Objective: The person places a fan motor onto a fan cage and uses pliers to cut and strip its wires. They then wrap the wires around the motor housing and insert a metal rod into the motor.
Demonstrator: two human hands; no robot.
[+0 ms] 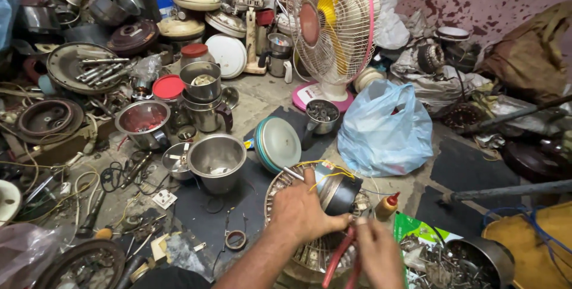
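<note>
My left hand (302,210) comes in from the lower edge, forearm slanting up, and lies palm-down over the fan motor (335,189). Its fingers are curled together against the motor's dark housing, thumb low by the pliers. My right hand (376,252) sits just right of it and lower, fingers wrapped round the red handles of the pliers (341,258), which hang down toward the lower edge. The motor rests on a round wire grille (280,190) lying flat on the floor, with yellow wires (325,173) looping off its top.

Just right of the motor stands a small yellow bottle (387,205) with a red tip. Beyond the motor sits a blue plastic bag (384,128), and beyond that a standing fan (333,27) with a pink rim. Left of the motor stands a steel jar (215,159), among more steel pots and lids. Right of the motor and nearer me, a dark pan (476,259) holds screws. The floor is bare concrete with dark mats, crowded with parts; a stained pink wall rises behind the fan.
</note>
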